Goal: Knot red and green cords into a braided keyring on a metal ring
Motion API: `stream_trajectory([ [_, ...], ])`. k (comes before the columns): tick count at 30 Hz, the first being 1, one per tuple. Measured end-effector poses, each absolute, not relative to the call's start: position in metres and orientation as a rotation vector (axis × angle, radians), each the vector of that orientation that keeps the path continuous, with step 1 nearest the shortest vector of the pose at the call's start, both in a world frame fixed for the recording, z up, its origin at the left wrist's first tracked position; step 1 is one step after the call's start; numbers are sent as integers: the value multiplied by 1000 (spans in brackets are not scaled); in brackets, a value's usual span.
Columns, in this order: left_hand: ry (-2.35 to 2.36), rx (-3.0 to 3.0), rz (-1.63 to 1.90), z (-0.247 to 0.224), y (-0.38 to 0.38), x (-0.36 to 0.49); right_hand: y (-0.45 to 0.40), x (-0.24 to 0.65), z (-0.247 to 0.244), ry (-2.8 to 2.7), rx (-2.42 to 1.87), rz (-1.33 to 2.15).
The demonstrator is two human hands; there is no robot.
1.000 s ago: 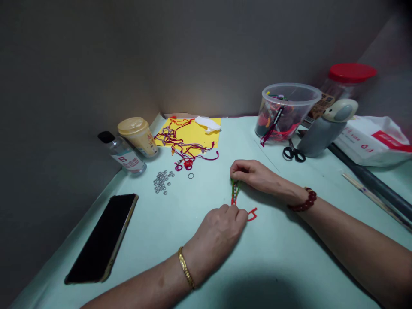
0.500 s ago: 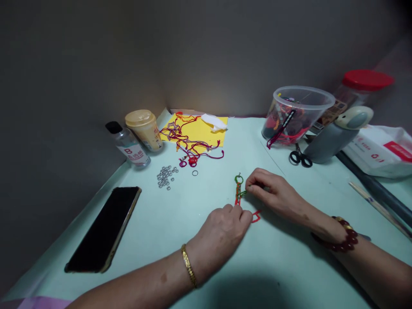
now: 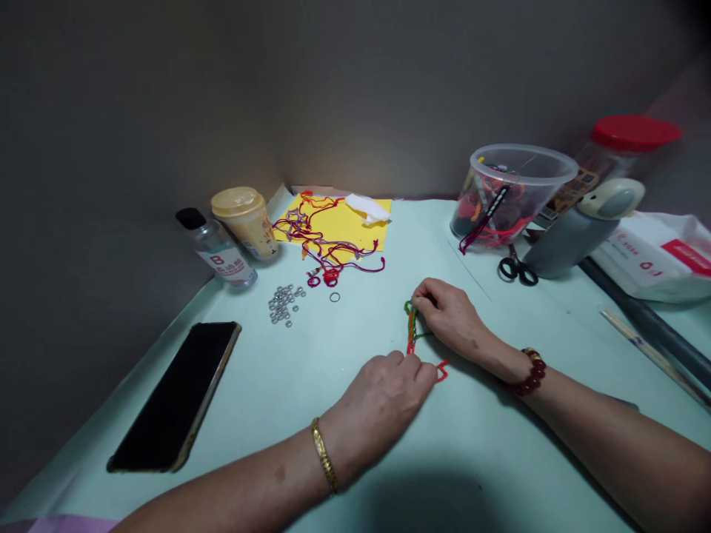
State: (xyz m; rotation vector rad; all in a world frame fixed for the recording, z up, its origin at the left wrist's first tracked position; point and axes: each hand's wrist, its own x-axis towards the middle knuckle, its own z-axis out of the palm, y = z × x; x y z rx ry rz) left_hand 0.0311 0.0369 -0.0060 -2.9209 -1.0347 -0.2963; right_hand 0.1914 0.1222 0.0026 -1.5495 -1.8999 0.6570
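Note:
A narrow braided piece of red, orange and green cord (image 3: 412, 326) lies upright in the view on the pale green table, with a green loop at its top. My left hand (image 3: 389, 385) is closed on its red lower end, and a bent red cord end (image 3: 442, 371) sticks out to the right of the fingers. At the upper end, beside the green loop, the thumb and forefinger of my right hand (image 3: 447, 314) are pinched together. Whatever is between those fingertips is too small to make out. A green strand runs from the braid under my right hand.
Small metal rings (image 3: 284, 303), a black phone (image 3: 181, 396), a bottle (image 3: 222, 255) and a cup (image 3: 247, 222) are on the left. Tangled cords (image 3: 327, 248) lie on yellow paper (image 3: 355, 229). A clear tub (image 3: 500, 200), scissors (image 3: 518, 271) and grey bottle (image 3: 572, 237) stand right.
My right hand has moved up and left, from the green strand at the braid's side to the green loop at its top. My left hand has stayed on the red end.

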Motion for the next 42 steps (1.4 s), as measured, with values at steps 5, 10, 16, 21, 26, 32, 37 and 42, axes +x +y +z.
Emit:
stream_trajectory([
  [5,-999,-2909,-276,-7,38,30,123,189,-1,-1870,-1536,655],
  [10,-1020,-2914,-254,-6,37,28,126,196,-2,-1910,-1417,770],
  [16,-1105,-2887,-298,-7,36,28,121,216,9,-1977,-1337,1021],
  [21,-1135,-2868,-300,-8,36,28,119,224,18,-2231,-1191,927],
  [26,-1139,-2872,-300,-9,36,27,116,226,28,-2320,-1240,936],
  [32,-1127,-2860,-327,-9,37,27,112,227,30,-2151,-1347,1281],
  [37,-1146,-2872,-290,-6,36,28,121,231,21,-2108,-1278,1352],
  [42,-1139,-2861,-300,-6,37,29,123,233,22,-2050,-1232,1532],
])
